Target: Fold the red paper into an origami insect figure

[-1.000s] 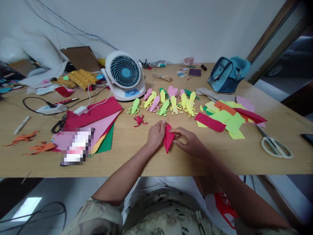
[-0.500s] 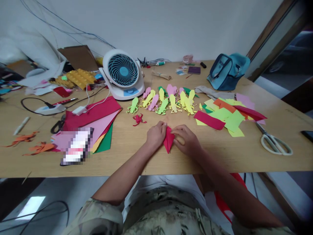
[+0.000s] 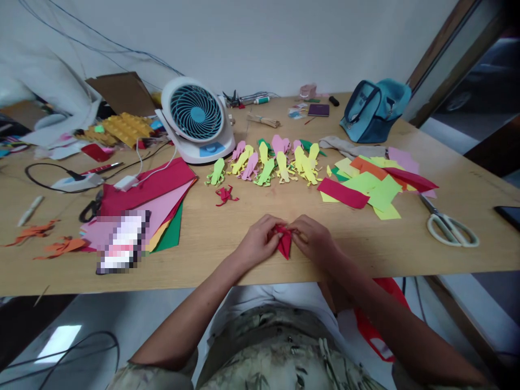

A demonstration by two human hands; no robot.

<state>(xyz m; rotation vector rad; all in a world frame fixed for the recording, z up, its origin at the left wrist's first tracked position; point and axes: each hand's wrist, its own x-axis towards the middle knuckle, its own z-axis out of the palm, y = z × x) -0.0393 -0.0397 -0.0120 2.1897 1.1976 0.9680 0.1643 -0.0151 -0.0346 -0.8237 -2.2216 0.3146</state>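
A red piece of folded origami paper (image 3: 285, 246) is between my two hands near the table's front edge, its pointed end toward me. My left hand (image 3: 263, 238) grips its left side, thumb and fingers pinched on the paper. From the other side my right hand (image 3: 312, 236) pinches the upper right part. Fingers cover much of the paper's far end. Beyond the hands, a small red origami figure (image 3: 226, 195) lies on the wood. Behind it sit several folded paper figures (image 3: 266, 171) in green, yellow and pink.
Coloured paper sheets (image 3: 166, 189) and a blurred-out phone (image 3: 124, 244) lie on the left, below a white fan (image 3: 197, 119). To the right are cut paper pieces (image 3: 365, 187), scissors (image 3: 450, 227) and a blue bag (image 3: 376, 111). Orange figures (image 3: 60, 247) rest far left.
Both hands have drawn slightly nearer to me with the red paper. My right fingers now pinch its upper part, and its far point no longer shows. The view has shifted a little.
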